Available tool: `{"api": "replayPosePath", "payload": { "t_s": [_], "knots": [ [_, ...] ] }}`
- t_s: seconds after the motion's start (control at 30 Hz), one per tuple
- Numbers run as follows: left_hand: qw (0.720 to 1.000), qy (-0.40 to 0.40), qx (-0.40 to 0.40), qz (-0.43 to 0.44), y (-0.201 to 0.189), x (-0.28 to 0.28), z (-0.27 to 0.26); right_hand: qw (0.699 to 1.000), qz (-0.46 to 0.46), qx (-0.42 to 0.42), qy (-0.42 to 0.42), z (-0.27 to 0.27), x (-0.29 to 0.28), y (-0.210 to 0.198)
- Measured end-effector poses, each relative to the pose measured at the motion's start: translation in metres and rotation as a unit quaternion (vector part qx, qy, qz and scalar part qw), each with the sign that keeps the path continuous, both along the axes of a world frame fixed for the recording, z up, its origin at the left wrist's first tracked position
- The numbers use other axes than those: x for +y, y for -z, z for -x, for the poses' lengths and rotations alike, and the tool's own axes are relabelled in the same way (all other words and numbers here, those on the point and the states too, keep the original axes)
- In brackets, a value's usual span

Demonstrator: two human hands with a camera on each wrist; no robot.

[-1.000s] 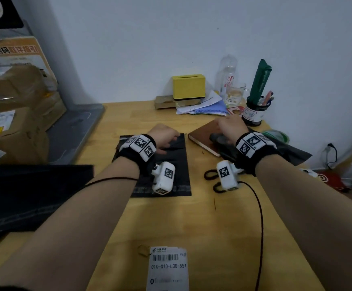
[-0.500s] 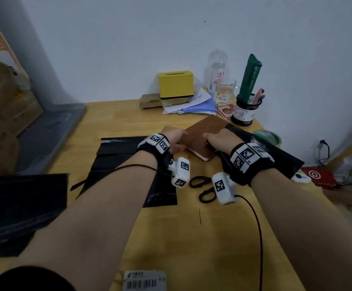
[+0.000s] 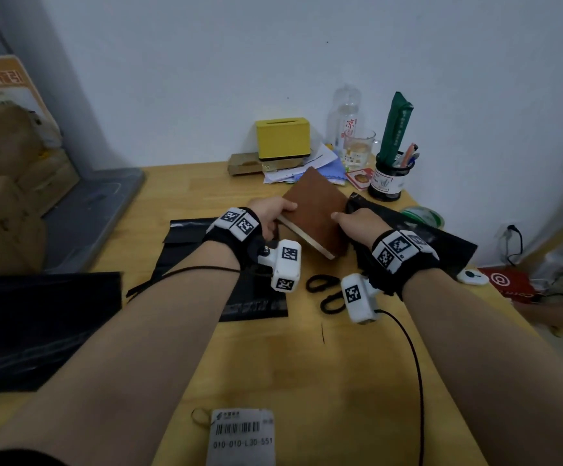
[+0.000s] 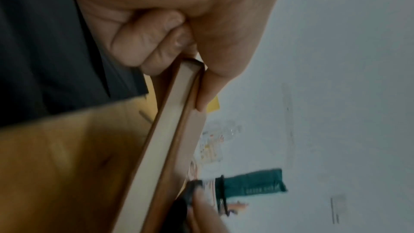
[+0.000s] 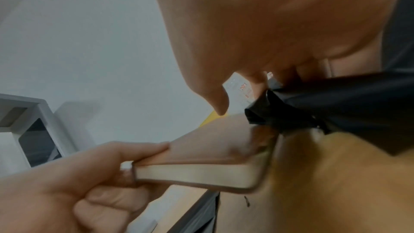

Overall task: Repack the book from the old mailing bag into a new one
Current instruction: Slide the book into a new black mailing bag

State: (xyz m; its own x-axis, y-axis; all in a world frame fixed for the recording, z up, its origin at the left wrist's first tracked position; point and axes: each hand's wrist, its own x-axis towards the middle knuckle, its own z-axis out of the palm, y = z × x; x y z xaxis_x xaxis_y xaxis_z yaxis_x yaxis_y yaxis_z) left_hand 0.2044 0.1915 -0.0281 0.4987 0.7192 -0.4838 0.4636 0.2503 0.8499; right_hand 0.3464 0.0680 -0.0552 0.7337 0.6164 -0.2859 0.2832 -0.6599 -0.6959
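Observation:
A brown book point(image 3: 313, 210) is tilted up off the wooden table point(image 3: 340, 381), its pale page edge point(image 4: 170, 130) facing me. My left hand point(image 3: 283, 210) pinches its near left corner, thumb on the cover and fingers beneath point(image 4: 190, 70). My right hand point(image 3: 347, 220) is at the book's right edge, thumb lying over the cover. Its fingers grip the bunched mouth of the old black mailing bag point(image 5: 336, 98), which lies crumpled to the right point(image 3: 441, 237). The new black mailing bag point(image 3: 202, 250) lies flat under my left wrist.
Black scissors point(image 3: 327, 290) lie below the book and a barcode label point(image 3: 241, 435) lies near the front edge. A yellow box point(image 3: 282, 137), glass point(image 3: 359, 146), pen cup point(image 3: 389, 179) and tape roll point(image 3: 422, 216) stand at the back. Cardboard boxes point(image 3: 4, 196) are stacked left.
My left hand left the new bag, crossed right and took the book's corner. The book has lifted and come leftward clear of the old bag, which my right hand keeps hold of.

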Motion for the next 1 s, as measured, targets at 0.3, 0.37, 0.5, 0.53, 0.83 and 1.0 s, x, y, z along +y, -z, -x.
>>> {"api": "replayPosePath", "payload": {
  "t_s": [0.3, 0.37, 0.5, 0.53, 0.83, 1.0],
  "knots": [
    [0.985, -0.064, -0.137, 0.078, -0.015, 0.027, 0.126, 0.997, -0.069, -0.016, -0.039, 0.061, -0.005, -0.036],
    [0.980, -0.067, -0.165, 0.086, -0.018, 0.023, 0.142, 0.982, -0.132, 0.118, -0.065, 0.087, -0.001, -0.040],
    [0.982, -0.066, -0.169, 0.054, -0.017, 0.006, 0.163, 0.899, -0.206, 0.373, -0.102, 0.130, 0.003, -0.037],
    [0.984, -0.076, -0.162, 0.015, -0.014, 0.005, 0.167, 0.882, -0.230, 0.403, -0.087, 0.134, 0.005, -0.034],
    [0.996, 0.014, -0.067, -0.059, 0.038, 0.000, 0.196, 0.782, -0.240, 0.572, -0.055, 0.137, 0.000, 0.005],
    [0.994, 0.036, -0.009, -0.108, 0.055, -0.015, 0.190, 0.758, -0.250, 0.601, -0.047, 0.138, 0.002, 0.022]
  ]
}}
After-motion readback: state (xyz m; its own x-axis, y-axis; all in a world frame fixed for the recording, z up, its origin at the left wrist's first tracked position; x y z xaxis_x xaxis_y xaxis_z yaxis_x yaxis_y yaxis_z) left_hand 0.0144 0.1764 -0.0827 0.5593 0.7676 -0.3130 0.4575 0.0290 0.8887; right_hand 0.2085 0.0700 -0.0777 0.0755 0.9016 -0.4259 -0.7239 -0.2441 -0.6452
